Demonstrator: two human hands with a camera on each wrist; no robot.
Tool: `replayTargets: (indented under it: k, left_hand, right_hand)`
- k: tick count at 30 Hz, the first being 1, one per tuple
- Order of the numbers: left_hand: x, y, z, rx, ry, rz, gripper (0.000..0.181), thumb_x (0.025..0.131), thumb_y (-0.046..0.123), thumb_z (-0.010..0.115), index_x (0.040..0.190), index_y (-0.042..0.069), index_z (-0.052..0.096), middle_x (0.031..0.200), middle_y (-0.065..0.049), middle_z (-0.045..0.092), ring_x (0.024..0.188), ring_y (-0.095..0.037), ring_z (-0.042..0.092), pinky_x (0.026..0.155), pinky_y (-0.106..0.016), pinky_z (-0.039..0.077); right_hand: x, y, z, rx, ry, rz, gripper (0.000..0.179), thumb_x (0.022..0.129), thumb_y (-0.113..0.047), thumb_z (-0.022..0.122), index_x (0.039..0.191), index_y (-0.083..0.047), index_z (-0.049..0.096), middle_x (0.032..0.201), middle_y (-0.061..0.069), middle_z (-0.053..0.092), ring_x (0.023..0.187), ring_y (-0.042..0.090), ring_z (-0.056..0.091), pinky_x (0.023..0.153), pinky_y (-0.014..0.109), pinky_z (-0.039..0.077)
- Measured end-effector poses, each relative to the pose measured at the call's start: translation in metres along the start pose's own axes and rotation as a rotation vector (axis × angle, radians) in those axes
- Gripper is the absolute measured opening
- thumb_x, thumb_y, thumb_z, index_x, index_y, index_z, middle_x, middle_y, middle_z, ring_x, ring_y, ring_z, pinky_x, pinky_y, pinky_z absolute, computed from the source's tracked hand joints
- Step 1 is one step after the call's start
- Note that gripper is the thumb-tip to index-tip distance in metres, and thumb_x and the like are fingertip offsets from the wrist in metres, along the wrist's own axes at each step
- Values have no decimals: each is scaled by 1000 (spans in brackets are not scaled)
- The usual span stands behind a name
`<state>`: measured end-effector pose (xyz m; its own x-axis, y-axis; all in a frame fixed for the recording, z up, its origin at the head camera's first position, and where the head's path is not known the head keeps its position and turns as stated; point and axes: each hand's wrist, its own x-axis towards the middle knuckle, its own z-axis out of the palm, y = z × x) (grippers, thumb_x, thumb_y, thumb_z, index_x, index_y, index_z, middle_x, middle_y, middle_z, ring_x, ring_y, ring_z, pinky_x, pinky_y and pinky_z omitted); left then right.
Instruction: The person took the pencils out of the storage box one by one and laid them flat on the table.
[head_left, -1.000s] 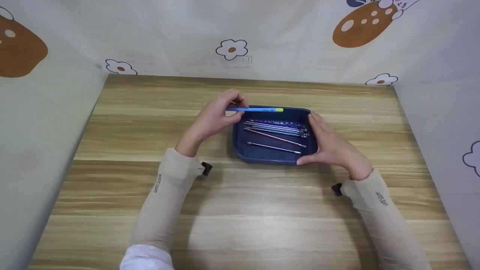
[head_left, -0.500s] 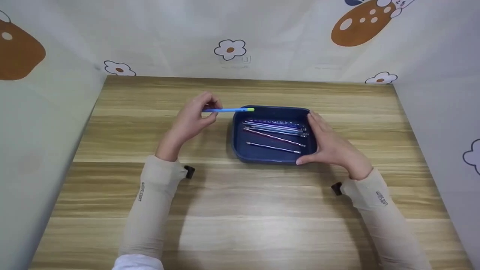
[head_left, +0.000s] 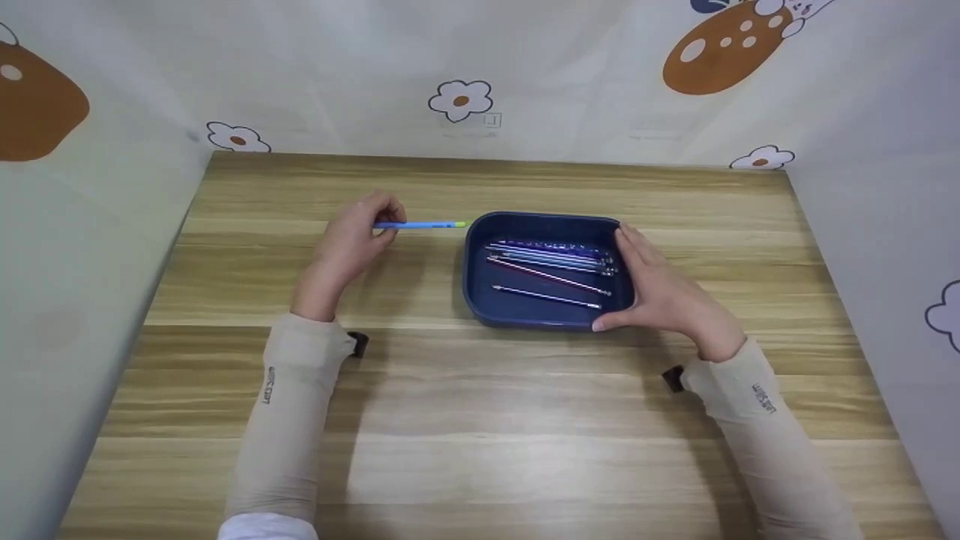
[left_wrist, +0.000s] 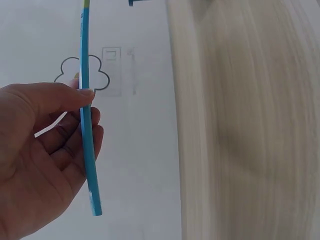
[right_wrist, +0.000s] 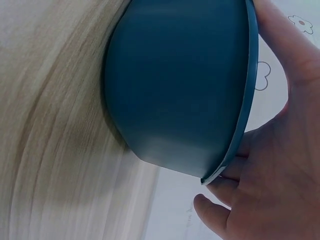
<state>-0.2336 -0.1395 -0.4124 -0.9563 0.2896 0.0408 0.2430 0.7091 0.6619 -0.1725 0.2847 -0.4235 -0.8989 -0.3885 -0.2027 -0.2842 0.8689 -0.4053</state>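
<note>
My left hand (head_left: 349, 244) pinches a blue pencil (head_left: 426, 225) with a yellow-green end, held level left of a dark blue rectangular box (head_left: 536, 325). In the head view that coloured end points right, close to the box's left rim. The left wrist view shows thumb and fingers on the middle of the pencil (left_wrist: 85, 50), its other end flat. Across the box's right end spreads my right hand (head_left: 667, 296), thumb at the front corner and fingers at the back one. Inside the box lie several shiny pencils (head_left: 547, 274), most bunched toward the back.
The box stands on a wood-grain table (head_left: 480, 420). A pale curtain (head_left: 360, 75) printed with flowers and orange shapes rises behind the table's back edge and along both sides. A small black camera mount (head_left: 358, 344) sticks out from the left wrist.
My left hand has moved left with the blue pencil, from over the box's back left corner to beside it. My right hand and the box stay in place.
</note>
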Motion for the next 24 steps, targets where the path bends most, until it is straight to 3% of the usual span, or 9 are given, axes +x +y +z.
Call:
replayTargets:
  k: [16, 24]
  left_hand:
    - [2, -25, -4, 107, -15, -75, 19, 88, -8, 54, 100, -1, 67, 105, -19, 67, 99, -32, 59, 92, -48, 49]
    - [6, -33, 0, 187, -83, -152, 18, 90, -8, 56, 100, 3, 67, 108, -17, 65, 100, -30, 58, 91, -47, 49]
  right_hand:
    - [1, -1, -1, 28, -22, 16, 142, 62, -68, 82, 159, 0, 3, 168, 20, 1, 156, 36, 2, 124, 56, 15]
    - [0, -1, -1, 14, -14, 12, 142, 62, -69, 82, 159, -1, 4, 168, 19, 1, 156, 36, 3, 123, 56, 16]
